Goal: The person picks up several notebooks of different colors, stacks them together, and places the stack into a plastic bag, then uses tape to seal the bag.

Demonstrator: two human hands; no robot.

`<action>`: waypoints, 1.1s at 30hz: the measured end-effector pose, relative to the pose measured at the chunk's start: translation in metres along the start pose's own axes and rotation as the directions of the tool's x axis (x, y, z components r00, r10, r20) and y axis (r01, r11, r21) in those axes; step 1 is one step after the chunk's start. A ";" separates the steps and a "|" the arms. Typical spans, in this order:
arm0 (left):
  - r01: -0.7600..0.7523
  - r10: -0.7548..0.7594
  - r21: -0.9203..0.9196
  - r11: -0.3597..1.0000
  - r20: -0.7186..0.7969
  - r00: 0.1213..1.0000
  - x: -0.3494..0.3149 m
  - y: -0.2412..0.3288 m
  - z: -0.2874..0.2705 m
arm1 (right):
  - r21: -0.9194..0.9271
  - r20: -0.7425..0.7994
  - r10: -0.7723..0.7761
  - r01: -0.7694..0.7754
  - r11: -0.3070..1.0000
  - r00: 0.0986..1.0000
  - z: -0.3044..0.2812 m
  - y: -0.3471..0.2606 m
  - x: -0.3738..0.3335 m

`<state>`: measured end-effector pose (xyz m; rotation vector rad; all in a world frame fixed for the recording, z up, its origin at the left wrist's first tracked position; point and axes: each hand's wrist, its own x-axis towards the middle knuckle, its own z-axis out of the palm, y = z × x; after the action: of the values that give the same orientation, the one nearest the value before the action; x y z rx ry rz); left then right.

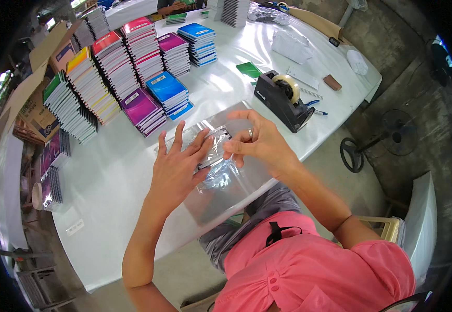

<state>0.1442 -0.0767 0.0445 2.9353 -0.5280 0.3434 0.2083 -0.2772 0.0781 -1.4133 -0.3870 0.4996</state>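
A small pack in clear, shiny plastic [216, 144] with dark edges lies in front of me; its contents are mostly hidden by glare and my fingers. My left hand [176, 166] presses on its left side, fingers spread and stretched out. At its right edge my right hand [262, 140], with a ring on one finger, has thumb and fingertips brought together. What they pinch is too small or clear to make out. Beneath the pack are flat clear plastic sheets or bags [205, 205], reaching the table's near edge.
Stacked spiral notebooks, blue [167, 88], purple [141, 106], red [109, 47], yellow [83, 67] and green [59, 96], stand at the left. Right of my hands are a black tape dispenser [280, 104], pens [317, 109] and a brown block [332, 82]. Cardboard boxes [36, 112] stand beyond the left edge.
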 end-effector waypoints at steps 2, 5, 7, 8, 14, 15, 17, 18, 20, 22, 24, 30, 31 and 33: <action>-0.005 0.005 -0.004 1.000 0.005 1.000 0.001 0.000 0.000 | -0.013 -0.066 0.029 -0.030 0.999 0.997 0.006 0.010 -0.001; -0.017 0.017 -0.005 1.000 -0.007 1.000 0.000 0.000 0.003 | -0.050 -0.154 0.068 -0.077 0.996 0.986 0.012 0.017 -0.005; -0.017 0.017 -0.013 1.000 -0.004 1.000 0.000 -0.001 0.003 | -0.079 -0.177 0.082 -0.097 0.992 0.981 0.015 0.022 -0.007; -0.014 0.014 -0.013 1.000 -0.001 1.000 0.000 -0.002 0.003 | -0.088 -0.191 0.105 -0.123 0.988 0.976 0.017 0.024 -0.008; -0.010 0.010 -0.027 1.000 -0.020 1.000 -0.001 -0.003 0.004 | 0.030 -0.304 0.089 -0.084 0.996 0.948 0.029 0.049 -0.013; -0.012 0.011 -0.029 1.000 -0.019 1.000 -0.001 -0.004 0.004 | 0.065 -0.327 0.066 -0.047 0.997 0.943 0.030 0.055 -0.014; -0.028 0.029 -0.054 0.998 0.017 0.999 0.003 -0.007 0.003 | 0.066 -0.331 -0.008 0.032 0.997 0.944 0.030 0.068 -0.016; -0.029 0.030 -0.052 0.998 0.016 0.999 0.007 -0.007 0.000 | 0.068 -0.333 -0.083 0.112 0.991 0.939 0.030 0.074 -0.016; 0.016 -0.021 -0.204 0.979 -0.024 0.999 0.021 -0.008 -0.008 | 0.107 -0.325 -0.104 0.146 0.983 0.940 0.027 0.087 -0.014; 0.176 -0.122 -0.403 0.898 0.155 0.980 0.041 -0.013 -0.005 | 0.149 -0.314 -0.117 0.171 0.974 0.942 0.027 0.091 -0.013; 0.155 -0.039 -0.622 0.768 0.196 0.980 0.051 -0.023 0.009 | -0.003 -0.380 -0.103 0.110 0.994 0.919 0.024 0.088 -0.009; 0.222 0.009 -0.818 0.531 0.267 0.964 0.049 -0.040 0.019 | -0.666 -0.256 -0.241 0.010 0.746 0.936 -0.005 0.082 -0.002; 0.227 -0.002 -0.812 0.538 0.268 0.963 0.043 -0.042 0.017 | -0.661 -0.246 -0.243 0.021 0.750 0.938 -0.002 0.077 -0.006; 0.182 -0.363 -0.959 0.218 0.094 0.927 0.030 -0.037 0.004 | -0.912 -0.044 -0.573 0.201 0.357 0.818 0.016 0.043 -0.021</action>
<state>0.1861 -0.0526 0.0448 1.6612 -0.0642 0.1001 0.1782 -0.2715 0.0378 -2.2946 -0.7317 -0.5130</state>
